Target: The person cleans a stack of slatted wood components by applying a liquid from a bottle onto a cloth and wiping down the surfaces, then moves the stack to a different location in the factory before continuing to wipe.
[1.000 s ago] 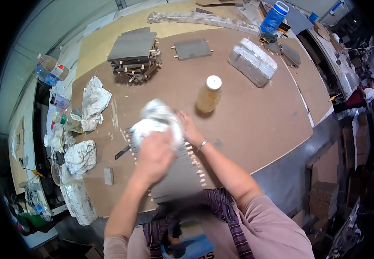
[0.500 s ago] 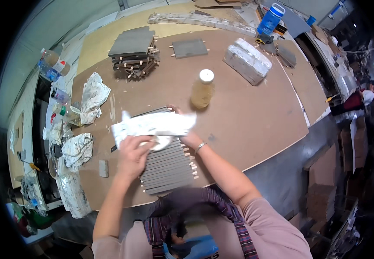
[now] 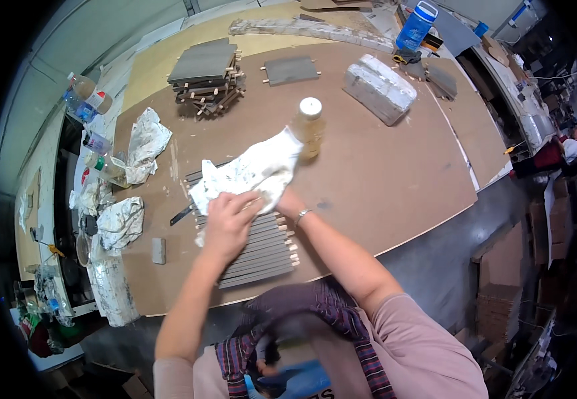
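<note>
My left hand (image 3: 228, 225) presses a stained white rag (image 3: 252, 169) onto a row of grey panels (image 3: 256, 258) packed side by side on edge, their fingers bent over the cloth. Small pale wooden pegs stick out along the panels' right side. My right hand (image 3: 291, 203) is at the right edge of that row, its fingers hidden under the rag. The rag's far corner reaches up beside a capped bottle of yellowish liquid (image 3: 312, 139). A dark flat blade-like tool (image 3: 181, 215) pokes out left of the panels.
A stack of grey pegged panels (image 3: 205, 70) stands at the far left, with a single panel (image 3: 291, 70) beside it. A wrapped block (image 3: 380, 90) and a blue bottle (image 3: 416, 26) are far right. Crumpled rags (image 3: 121, 226) and several bottles line the left edge, near a small grey block (image 3: 159, 251).
My left hand has moved right and slightly forward over the panels with the rag. The rag now slants toward the yellowish bottle and covers my right fingers.
</note>
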`<state>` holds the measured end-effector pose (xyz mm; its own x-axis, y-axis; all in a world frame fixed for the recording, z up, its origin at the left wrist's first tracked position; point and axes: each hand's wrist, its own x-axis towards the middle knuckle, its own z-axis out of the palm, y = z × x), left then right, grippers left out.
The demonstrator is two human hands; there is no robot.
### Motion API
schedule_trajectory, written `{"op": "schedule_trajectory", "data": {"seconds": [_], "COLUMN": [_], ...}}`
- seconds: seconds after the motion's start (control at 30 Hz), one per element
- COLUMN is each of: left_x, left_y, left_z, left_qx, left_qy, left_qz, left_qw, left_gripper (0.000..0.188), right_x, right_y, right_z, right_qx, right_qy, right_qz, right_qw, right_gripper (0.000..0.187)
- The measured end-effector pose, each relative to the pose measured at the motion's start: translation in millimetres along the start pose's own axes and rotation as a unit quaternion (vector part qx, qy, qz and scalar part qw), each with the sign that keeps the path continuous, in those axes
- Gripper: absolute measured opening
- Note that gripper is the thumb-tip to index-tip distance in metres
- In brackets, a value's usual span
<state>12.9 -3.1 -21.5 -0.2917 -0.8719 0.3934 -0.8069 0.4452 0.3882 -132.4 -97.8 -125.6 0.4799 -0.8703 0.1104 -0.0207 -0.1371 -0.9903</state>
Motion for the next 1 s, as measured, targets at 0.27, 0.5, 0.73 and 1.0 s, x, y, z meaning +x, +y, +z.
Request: {"op": "schedule_trajectory", "data": {"seconds": [0.27,0.5,0.73,1.0], "left_x": [-7,-92,-27,-47], "left_y": [17,-37,45,26], "left_z": [-36,-67,-15,-32], "left_qx": [-0.001,0.065,0.001,0.011], "left_qy": [0.054,0.045,-0.013,0.082], "left_qz": [-0.055,-0.16,-0.053,-0.118], "left_qw": [0.997,0.984,0.999,0.99], "left_gripper": [0.023,0.021,0.034,0.038], "right_x": [7,-1,-85,-74], "right_y": [-1,-5,-8,-13], "right_z": [7,1,3,3], "right_qx": [0.117,0.098,0.104,0.063], "right_qy": [0.016,0.042,-0.074,-0.05], "right_qz": [-0.032,0.034,0.173,0.005], "right_qw": [0.992,0.994,0.977,0.997], "right_gripper": [0.044,0.058,0.057,0.058]}}
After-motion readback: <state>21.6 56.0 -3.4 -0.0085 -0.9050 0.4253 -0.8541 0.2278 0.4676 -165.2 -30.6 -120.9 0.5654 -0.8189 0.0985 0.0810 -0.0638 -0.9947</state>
